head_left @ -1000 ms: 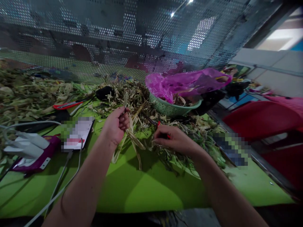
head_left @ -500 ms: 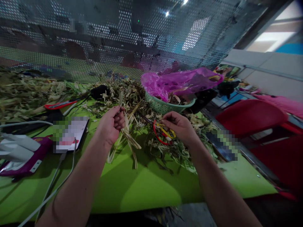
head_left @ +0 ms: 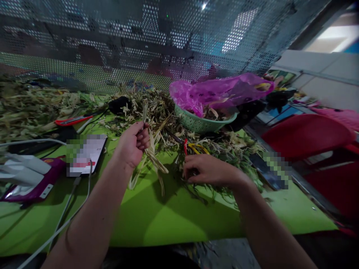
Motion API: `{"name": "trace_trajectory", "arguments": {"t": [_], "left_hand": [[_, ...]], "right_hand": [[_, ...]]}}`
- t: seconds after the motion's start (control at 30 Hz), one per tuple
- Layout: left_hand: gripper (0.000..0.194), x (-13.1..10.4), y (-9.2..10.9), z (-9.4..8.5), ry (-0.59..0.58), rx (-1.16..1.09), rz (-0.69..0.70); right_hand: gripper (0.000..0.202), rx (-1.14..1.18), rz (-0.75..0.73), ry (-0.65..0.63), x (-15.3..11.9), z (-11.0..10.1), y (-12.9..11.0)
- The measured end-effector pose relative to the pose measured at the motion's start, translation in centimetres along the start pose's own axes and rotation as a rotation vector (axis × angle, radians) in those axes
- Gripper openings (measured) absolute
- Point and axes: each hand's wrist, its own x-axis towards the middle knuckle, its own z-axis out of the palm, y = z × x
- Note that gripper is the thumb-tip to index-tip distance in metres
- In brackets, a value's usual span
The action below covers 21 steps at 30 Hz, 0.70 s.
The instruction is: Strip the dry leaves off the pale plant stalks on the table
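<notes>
My left hand [head_left: 134, 144] is closed around a bundle of pale dried strips [head_left: 153, 153], whose ends hang below the fist onto the green table. To the right, my right hand [head_left: 206, 170] is bent down over the green plant stems [head_left: 238, 160], its fingers curled together; what they grip, if anything, is hidden. Just above its knuckles lie scissors with red and yellow handles [head_left: 196, 148], their blades pointing left into the scraps.
A green basket [head_left: 206, 124] with a pink plastic bag [head_left: 224, 93] stands behind my hands. Phones lie left [head_left: 86, 155] and right [head_left: 269, 172]. Left are white cables, a purple packet [head_left: 53, 168] and a red cutter [head_left: 73, 121]. Red chairs [head_left: 308, 134] stand at right.
My right hand has let go of the scissors' handles and moved down toward me onto the stems. The left hand still holds the strips.
</notes>
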Motion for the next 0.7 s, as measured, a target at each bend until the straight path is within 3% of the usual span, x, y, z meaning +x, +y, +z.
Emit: {"name": "trace_trajectory", "arguments": {"t": [0.07,0.17,0.37,0.43,0.53,0.7], "left_hand": [[0.018,-0.1,0.0,0.1,0.006,-0.004,-0.003],[0.017,-0.2,-0.2,0.3,0.008,0.007,0.01],[0.014,-0.5,-1.0,0.7,-0.097,0.086,0.011],[0.015,-0.7,-1.6,0.8,-0.124,0.13,-0.001],[0.021,-0.9,-2.7,1.2,-0.16,0.179,-0.034],[0.026,-1.4,-3.8,2.1,-0.26,0.29,-0.079]], "right_hand": [[0.007,0.025,-0.012,0.003,0.0,-0.2,0.1],[0.01,0.145,-0.054,0.111,-0.2,-0.7,0.2],[0.022,0.73,0.09,0.321,-0.7,-0.9,0.0],[0.023,0.828,0.118,0.404,-0.8,-0.8,-0.2],[0.024,0.815,0.111,0.532,-0.5,-0.7,-0.5],[0.02,0.694,0.11,0.602,0.3,-0.2,-0.8]]}}
